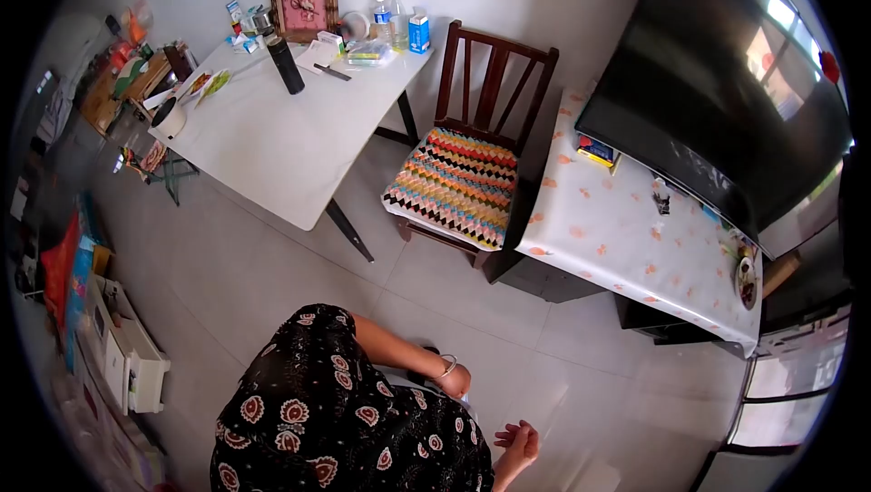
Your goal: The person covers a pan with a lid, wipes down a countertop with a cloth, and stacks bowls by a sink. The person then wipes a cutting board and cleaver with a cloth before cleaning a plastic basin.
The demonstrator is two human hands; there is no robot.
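Note:
My left hand (455,381), with a silver bangle at the wrist, is closed in front of my black patterned clothes (363,410). A small pale bluish edge shows beside its fingers; what it holds is hidden. Lower and to the right, my right hand (517,444) is raised over the floor with loosely bent fingers apart and nothing visible in them. The two hands do not touch.
A white table (290,147) with a black bottle (286,68) stands at the upper left. Beside it is a wooden chair (454,185) with a colourful cushion. A television (699,84) stands on a covered cabinet (617,229) at the right. White drawers (136,356) are at the left.

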